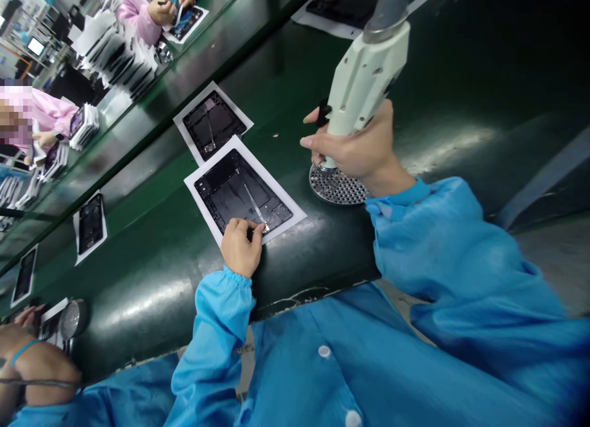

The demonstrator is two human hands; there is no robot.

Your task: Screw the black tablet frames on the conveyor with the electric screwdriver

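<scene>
My right hand [364, 147] is wrapped around a pale electric screwdriver [357, 83], held upright. The screwdriver's lower end is over a round metal dish [338, 187] full of small holes; whether the bit touches it is hidden. My left hand [242, 246] rests at the near edge of a black tablet housing [230, 193] lying on a white sheet [292, 213]. Its thumb and forefinger are pinched at a small circuit board [266, 228] at the end of a pale flex cable [253, 199] in the housing.
A second tablet housing [214, 123] lies just behind, partly overlapped by the white sheet. More housings [91, 223] lie along the green bench [152, 242] to the left. A co-worker's arm [39, 365] is at lower left; people in pink work across the bench near stacked sheets [117, 52].
</scene>
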